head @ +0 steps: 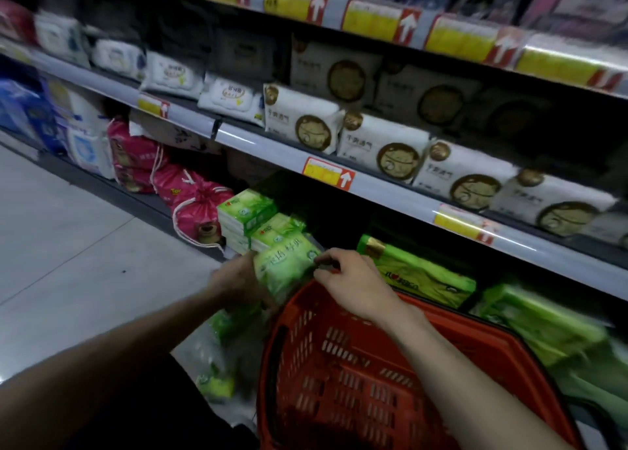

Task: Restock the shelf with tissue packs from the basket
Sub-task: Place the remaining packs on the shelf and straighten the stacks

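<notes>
— Two-handed, gripping one green tissue pack (283,271) just above the far rim of the red basket (272,347).
— Hanging where, exactly?
— Hovering tilted between the basket and the bottom shelf (136,198), nearly touching the stack of green packs (248,215) lying there.
— Doing what with the left hand (238,278)?
— Clasping the pack's left end; blurred there, so probably wrapping fingers round the hidden back.
— And with the right hand (346,279)?
— Pinching the pack's right edge with curled fingertips, stretching across the top of the basket.
— Seeing anything beside that stack?
— Spotting pink drawstring bags (193,201) leaning just to its left, and larger green packs (424,276) lying to its right on the same shelf.
— Noticing anything higher up?
— Making out white packs with round gold marks (384,147) standing in a row on the next shelf up.
— Finding anything on the floor (68,245)?
— Seeing more green packs in clear wrap (214,375) resting just left of the basket.
</notes>
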Demonstrator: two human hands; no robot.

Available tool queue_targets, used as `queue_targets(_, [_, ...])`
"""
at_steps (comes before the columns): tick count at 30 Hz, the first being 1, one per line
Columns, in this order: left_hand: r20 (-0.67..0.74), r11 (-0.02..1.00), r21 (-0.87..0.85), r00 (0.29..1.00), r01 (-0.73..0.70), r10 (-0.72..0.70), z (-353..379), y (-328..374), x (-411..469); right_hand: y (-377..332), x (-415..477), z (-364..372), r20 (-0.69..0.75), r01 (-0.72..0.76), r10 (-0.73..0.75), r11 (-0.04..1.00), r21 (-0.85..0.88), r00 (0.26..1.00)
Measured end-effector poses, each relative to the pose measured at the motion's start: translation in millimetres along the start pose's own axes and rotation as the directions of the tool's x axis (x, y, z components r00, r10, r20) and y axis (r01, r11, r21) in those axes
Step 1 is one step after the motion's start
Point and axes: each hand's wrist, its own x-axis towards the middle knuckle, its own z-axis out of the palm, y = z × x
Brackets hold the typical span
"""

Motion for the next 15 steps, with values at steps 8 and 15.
queue_targets(8, [-0.298, 0.885, 0.424, 0.893, -0.193, 0.337, -91, 58, -90, -18, -50, -22, 0.104, -0.228, 0.258, 0.517, 0.825, 0.961])
queue_targets(15, [-0.188, 0.466, 0.818, 0.609, -0.337, 0.771, -67, 115, -157, -25, -123, -62, 0.335, -0.295, 0.221, -0.196, 0.935, 0.916])
